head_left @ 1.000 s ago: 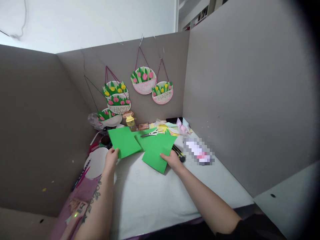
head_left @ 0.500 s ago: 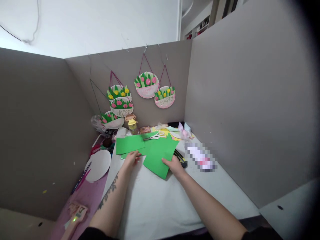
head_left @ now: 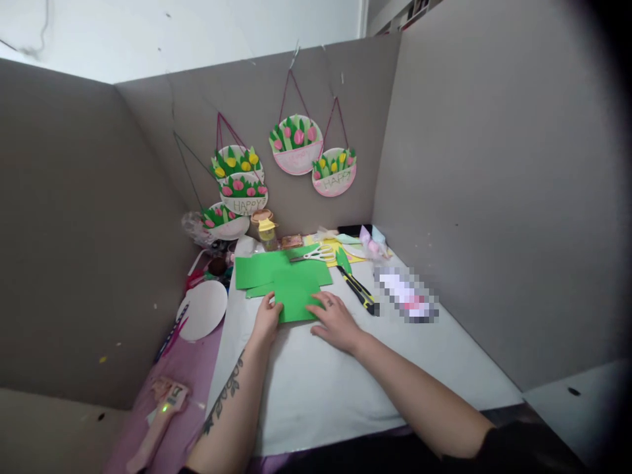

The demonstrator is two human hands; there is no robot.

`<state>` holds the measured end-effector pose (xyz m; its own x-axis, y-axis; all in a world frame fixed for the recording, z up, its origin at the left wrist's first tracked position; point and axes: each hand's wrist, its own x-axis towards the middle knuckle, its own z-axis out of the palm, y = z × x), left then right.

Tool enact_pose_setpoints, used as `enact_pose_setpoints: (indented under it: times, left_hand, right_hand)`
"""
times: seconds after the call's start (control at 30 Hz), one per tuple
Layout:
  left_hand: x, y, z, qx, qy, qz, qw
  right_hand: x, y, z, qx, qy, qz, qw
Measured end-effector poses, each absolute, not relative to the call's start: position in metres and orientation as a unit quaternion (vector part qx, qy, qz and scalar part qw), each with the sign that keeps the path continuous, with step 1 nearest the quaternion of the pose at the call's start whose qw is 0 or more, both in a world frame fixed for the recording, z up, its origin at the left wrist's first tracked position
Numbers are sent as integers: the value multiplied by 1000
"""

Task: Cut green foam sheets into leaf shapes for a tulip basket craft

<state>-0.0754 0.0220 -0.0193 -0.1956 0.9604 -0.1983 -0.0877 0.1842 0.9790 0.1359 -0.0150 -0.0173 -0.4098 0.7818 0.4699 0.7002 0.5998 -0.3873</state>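
Observation:
A green sheet of paper (head_left: 297,293) lies square in front of me, overlapping other green sheets (head_left: 251,271) behind it. My left hand (head_left: 268,317) pinches its lower left edge between thumb and fingers. On the lower right edge rest the fingertips of my right hand (head_left: 336,321); its fingers are spread and the thumb is apart from the paper. White-handled scissors (head_left: 322,253) lie on the rear sheets, blades to the left. Just right of the paper is a black and yellow utility knife (head_left: 357,289), beside a small green leaf-shaped cutout (head_left: 343,261).
White plate baskets with paper tulips (head_left: 297,158) hang on the grey back panel (head_left: 192,99). A yellow-topped bottle (head_left: 267,234) stands at the back. To the left are a white paper disc (head_left: 203,309) and a pink device with a green light (head_left: 170,398). A blurred object (head_left: 407,293) lies right.
The green sheet has turned from slanted to square and moved left, uncovering the utility knife. My left hand now grips it, and my right hand has opened out. The view has tilted downward.

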Motion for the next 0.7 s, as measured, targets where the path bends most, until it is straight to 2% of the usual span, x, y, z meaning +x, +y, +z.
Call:
enact_pose_setpoints:
  times: [0.07,0.17,0.33,0.47,0.6,0.7]
  left_hand:
    - [-75,21,-23,372,569,523,514]
    - [-75,20,-26,412,588,505,480]
    - [-77,17,-23,575,651,383,313]
    - [-74,6,-16,672,644,314,189]
    - [-69,-5,-9,687,650,303,121]
    - [-67,-11,-7,698,643,293,110]
  right_hand:
    - [128,-16,-18,-437,-858,32,268]
    - [123,-11,-22,-442,-862,9,249]
    - [127,-7,-27,-462,-859,6,220]
    - [126,-9,-26,-471,-859,9,200]
    - [124,-11,-25,-474,-849,60,228]
    - [127,-9,-28,-496,-811,94,295]
